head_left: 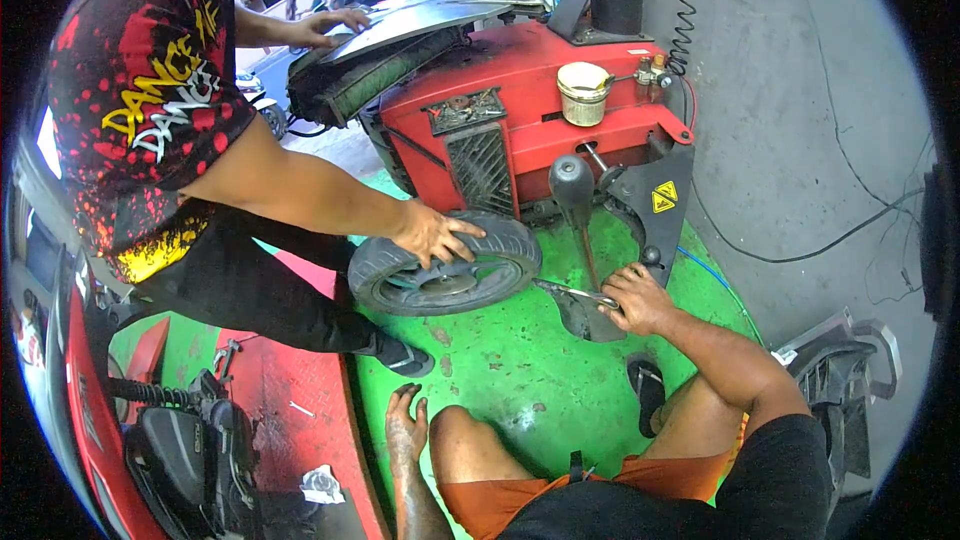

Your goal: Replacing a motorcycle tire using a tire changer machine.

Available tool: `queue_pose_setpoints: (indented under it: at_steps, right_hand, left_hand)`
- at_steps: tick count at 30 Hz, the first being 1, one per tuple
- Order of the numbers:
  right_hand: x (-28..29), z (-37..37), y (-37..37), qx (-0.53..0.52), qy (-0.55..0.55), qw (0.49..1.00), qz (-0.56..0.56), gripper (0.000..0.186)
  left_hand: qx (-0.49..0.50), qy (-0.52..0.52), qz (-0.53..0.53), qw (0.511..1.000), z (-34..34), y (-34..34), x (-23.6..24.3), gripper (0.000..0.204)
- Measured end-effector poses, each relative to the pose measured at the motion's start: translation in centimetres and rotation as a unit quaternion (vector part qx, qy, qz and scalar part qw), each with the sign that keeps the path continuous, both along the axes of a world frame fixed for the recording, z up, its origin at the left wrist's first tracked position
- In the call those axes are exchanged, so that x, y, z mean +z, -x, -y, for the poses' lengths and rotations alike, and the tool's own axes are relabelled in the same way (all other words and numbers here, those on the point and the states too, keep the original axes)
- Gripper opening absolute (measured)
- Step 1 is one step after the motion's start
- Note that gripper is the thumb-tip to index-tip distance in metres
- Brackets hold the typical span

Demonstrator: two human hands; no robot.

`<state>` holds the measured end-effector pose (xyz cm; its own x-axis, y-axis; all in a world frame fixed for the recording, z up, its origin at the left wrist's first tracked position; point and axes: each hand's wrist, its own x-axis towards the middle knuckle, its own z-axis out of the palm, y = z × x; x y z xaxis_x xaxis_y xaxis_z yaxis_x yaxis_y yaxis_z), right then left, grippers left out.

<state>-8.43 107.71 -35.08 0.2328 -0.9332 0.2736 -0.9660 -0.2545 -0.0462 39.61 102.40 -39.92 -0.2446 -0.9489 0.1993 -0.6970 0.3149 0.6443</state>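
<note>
My right hand (637,300) is closed round a slim metal bar (575,290), like a tyre lever. Its far tip points left at the rim of a motorcycle wheel (450,310) with a black tyre; whether they touch I cannot tell. A co-worker's hand (440,237) rests on top of that wheel, which is tilted. My left hand (405,423) hangs beside my left knee with its fingers apart, holding nothing. Just past my right hand, a dark curved blade (598,322) hangs low, near a black-knobbed lever (572,180).
A red tyre-changing machine (540,55) stands ahead, carrying a white tub (584,95) and a tray of small parts (465,110). The grey wall (780,170) bounds the right. At left are a red platform (290,380) and a motorcycle (175,460). The floor is green.
</note>
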Motion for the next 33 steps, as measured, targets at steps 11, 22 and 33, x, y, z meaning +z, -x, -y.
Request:
queue_pose_setpoints:
  at_steps: [11, 22, 33]
  right_hand:
    - [-0.45, 0.26, 0.36, 0.005, 0.005, 1.0, 0.016, 0.027]
    - [-0.18, 0.17, 0.04, 0.001, -0.003, 1.0, 0.008, 0.029]
    - [0.15, 0.27, -0.04, -0.003, -0.004, 1.0, 0.004, 0.029]
  left_hand:
    - [0.001, 0.014, -0.003, 1.0, -0.14, -0.08, 0.36, 0.028]
    - [0.002, 0.031, 0.006, 1.0, -0.35, -0.66, -0.12, 0.027]
    - [0.007, 0.02, 0.002, 1.0, -0.37, -0.8, 0.06, 0.028]
